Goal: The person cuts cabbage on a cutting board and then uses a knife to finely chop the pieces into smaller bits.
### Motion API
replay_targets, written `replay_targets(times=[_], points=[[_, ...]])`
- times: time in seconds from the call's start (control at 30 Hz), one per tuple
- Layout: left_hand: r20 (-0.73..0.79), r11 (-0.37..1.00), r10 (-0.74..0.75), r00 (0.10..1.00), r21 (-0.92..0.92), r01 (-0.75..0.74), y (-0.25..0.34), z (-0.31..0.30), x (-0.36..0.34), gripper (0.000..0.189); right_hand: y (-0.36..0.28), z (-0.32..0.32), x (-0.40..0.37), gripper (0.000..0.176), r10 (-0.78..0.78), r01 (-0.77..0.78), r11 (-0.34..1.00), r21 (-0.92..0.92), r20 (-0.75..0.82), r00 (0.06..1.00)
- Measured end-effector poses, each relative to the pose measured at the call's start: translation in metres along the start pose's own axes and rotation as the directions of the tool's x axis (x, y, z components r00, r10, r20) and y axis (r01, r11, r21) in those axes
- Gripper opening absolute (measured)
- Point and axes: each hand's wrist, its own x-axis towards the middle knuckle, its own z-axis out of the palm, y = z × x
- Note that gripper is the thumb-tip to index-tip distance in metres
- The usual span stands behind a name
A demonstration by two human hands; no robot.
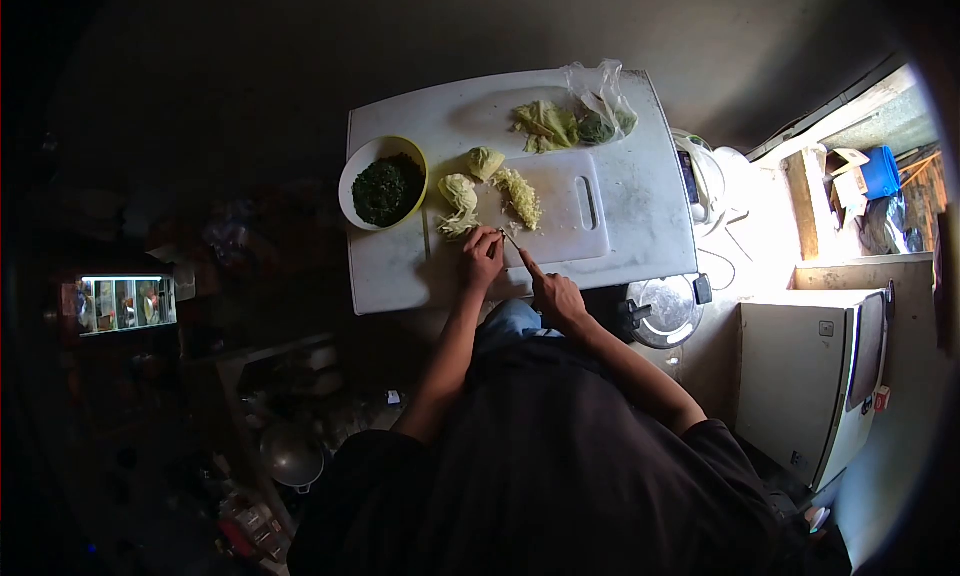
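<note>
The pale shredded leaves (521,198), apparently cabbage, lie in a loose heap just beyond the left hand (483,261) and slightly to its right, on the cutting board (562,221). Two uncut pale pieces sit beyond the same hand: the nearer piece (459,192), with loose strands at its base, and the farther piece (486,163).

Good cutting practice, in my judgement: curl the left fingertips behind the blade line, advance the edge in short strokes, and work against the board, clear of the heap.

From my remote station, I read the left hand as closed at the fingers, tips drawn together at the blade end of the knife (513,243). I cannot tell whether they pinch a small piece. The right hand (559,298) is wrapped around the handle, its forefinger apparently extended towards the blade.

Left of and beyond the left hand stands the bowl (348,191) of dark chopped greens. Well beyond both hands, leafy greens (545,126) lie beside a clear plastic bag (605,88).
</note>
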Motion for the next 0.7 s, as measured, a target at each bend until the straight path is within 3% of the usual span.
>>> replay_targets(times=[0.37,0.57,0.7], points=[[0.033,0.999,-0.04,0.999,-0.033,0.042,0.001,-0.001,0.001,0.004,0.006,0.021,0.01,0.076,-0.033,0.033,0.999,0.02,-0.044,0.998],[-0.001,1.0,-0.01,1.0,-0.022,0.01,0.005,0.001,0.001,0.004,0.006,0.022,0.013,0.08,0.0,-0.001,0.998,-0.059,-0.014,1.0],[0.003,0.998,-0.021,1.0,-0.06,0.021,0.004,-0.001,0.001,0.004,0.009,0.016,0.003,0.082,0.028,-0.029,1.0,0.012,0.072,0.997]])
